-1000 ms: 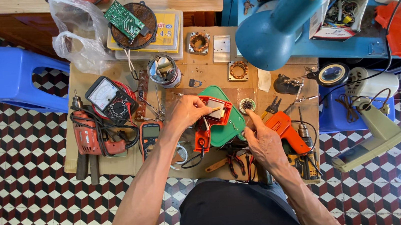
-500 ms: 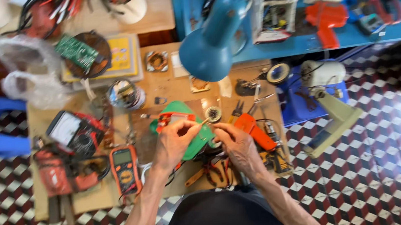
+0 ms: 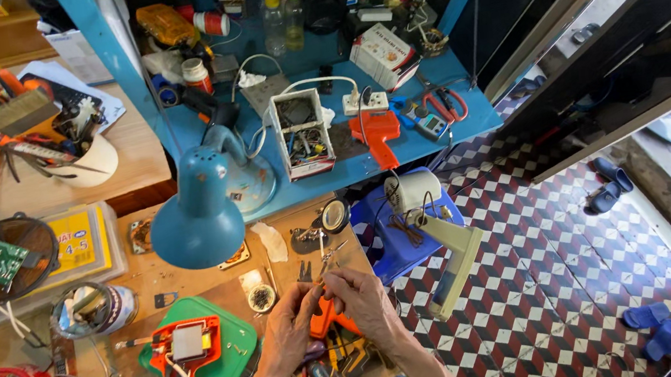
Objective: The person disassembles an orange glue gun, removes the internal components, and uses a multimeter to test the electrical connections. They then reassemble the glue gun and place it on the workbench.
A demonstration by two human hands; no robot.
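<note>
Floor [image 3: 533, 292]: tiled w/ red, white & dark cube pattern, covers lower right. Low wooden worktop [image 3: 194, 280] at centre-left, cluttered. Behind it a blue shelf unit [image 3: 398, 143] w/ blue upright post [image 3: 105, 46]. 2nd wooden worktop [image 3: 130, 157] upper left. Blue plastic stool [image 3: 384, 242] just beside worktop's right edge. Dark cabinet [image 3: 586, 25] upper right. Blue desk lamp [image 3: 200, 216] over worktop. Blue sandals [image 3: 655, 329] on tiles lower right, another pair [image 3: 605, 187] near cabinet. Daylight, even, brighter at right edge.
</note>
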